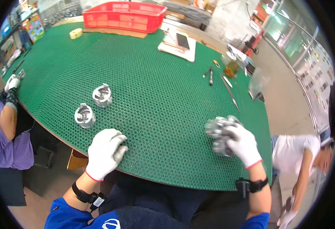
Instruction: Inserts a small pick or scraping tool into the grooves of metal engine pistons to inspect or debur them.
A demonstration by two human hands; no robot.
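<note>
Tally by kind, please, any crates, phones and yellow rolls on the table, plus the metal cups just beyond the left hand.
Red crate: 1
Phone: 1
Yellow roll: 1
Metal cups beyond the left hand: 2
Total: 5

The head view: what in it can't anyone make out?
Head view, metal parts at the right hand: blurred and partly covered by it; their number is unclear.
Head view, red crate: its front wall hides its floor.
Head view, co-worker in purple: head cut off by the left edge; small object in hand too small to identify.
</note>
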